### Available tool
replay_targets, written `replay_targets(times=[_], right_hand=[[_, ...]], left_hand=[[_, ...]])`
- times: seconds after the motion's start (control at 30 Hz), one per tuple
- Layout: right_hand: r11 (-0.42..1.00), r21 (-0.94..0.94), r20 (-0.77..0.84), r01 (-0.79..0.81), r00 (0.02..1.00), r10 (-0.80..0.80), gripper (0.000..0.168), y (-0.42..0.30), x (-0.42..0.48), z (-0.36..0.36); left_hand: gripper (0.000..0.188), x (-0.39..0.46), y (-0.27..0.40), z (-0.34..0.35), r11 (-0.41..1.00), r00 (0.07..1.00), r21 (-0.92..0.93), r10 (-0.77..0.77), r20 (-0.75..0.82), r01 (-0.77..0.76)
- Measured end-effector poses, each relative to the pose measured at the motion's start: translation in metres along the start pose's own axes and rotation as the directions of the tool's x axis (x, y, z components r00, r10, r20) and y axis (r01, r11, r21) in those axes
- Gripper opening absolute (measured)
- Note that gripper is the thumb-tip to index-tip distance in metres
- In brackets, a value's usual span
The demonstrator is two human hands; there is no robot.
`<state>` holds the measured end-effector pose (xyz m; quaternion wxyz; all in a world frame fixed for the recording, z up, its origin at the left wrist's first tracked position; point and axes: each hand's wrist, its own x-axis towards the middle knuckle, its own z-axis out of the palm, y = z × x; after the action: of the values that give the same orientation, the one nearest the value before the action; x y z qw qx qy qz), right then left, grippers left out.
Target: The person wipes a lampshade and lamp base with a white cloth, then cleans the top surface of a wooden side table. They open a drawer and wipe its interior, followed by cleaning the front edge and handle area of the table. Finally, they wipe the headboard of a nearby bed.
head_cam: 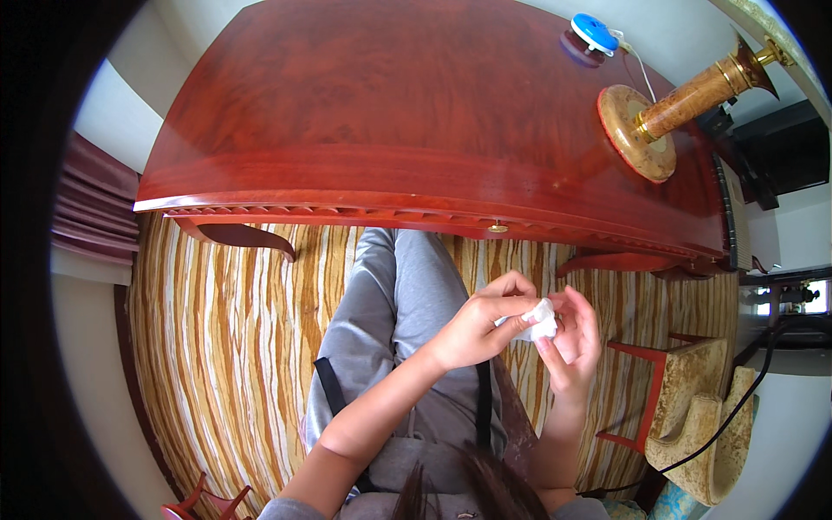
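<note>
A crumpled white tissue or thin cloth (543,322) is held above my lap, to the right of my grey-trousered legs. My left hand (497,318) pinches it between thumb and fingers, with a fold of it showing below the fingers. Opposite, my right hand (572,335) is raised with its palm towards the tissue and its fingers loosely curled; its thumb tip is at the tissue's lower edge. Whether the right fingers grip it cannot be made out.
A polished red wooden desk (390,117) stands ahead, bearing a wood-and-brass lamp base (640,133) and a blue-and-white round device (595,34) with a cord. An upholstered chair (689,390) is at the right, crossed by a black cable (734,416). A curtain (97,201) hangs left.
</note>
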<state>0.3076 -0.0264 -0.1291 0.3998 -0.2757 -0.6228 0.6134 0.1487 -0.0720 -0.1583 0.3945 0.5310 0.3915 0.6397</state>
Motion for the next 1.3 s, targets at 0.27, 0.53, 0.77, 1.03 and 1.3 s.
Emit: replay_targets(times=[0.27,0.53,0.77,1.03,1.3], right_hand=[[0.941,-0.338,0.120,-0.031,0.990,0.076,0.026,-0.021,-0.002,-0.007],[0.945,-0.318,0.126,-0.076,0.984,0.122,0.018,-0.043,-0.013,0.002],[0.931,-0.319,0.045,0.178,0.984,-0.173,0.014,-0.045,-0.032,-0.008],[0.924,-0.230,-0.045,0.307,0.945,-0.325,0.024,-0.040,-0.041,0.002],[0.959,-0.172,-0.015,0.225,0.973,-0.231,0.020,-0.047,-0.035,0.015]], left_hand=[[0.029,0.001,0.019,-0.019,0.999,0.991,-0.033,0.011,0.136,-0.007],[0.027,-0.003,0.036,-0.027,0.999,0.987,0.029,-0.030,0.156,0.025],[0.020,-0.008,0.046,-0.017,0.994,0.997,0.109,0.014,0.071,-0.022],[0.038,-0.020,0.064,-0.009,0.994,0.994,-0.068,0.094,0.062,-0.089],[0.038,-0.030,0.080,-0.012,0.992,0.992,-0.004,0.128,0.009,-0.128]])
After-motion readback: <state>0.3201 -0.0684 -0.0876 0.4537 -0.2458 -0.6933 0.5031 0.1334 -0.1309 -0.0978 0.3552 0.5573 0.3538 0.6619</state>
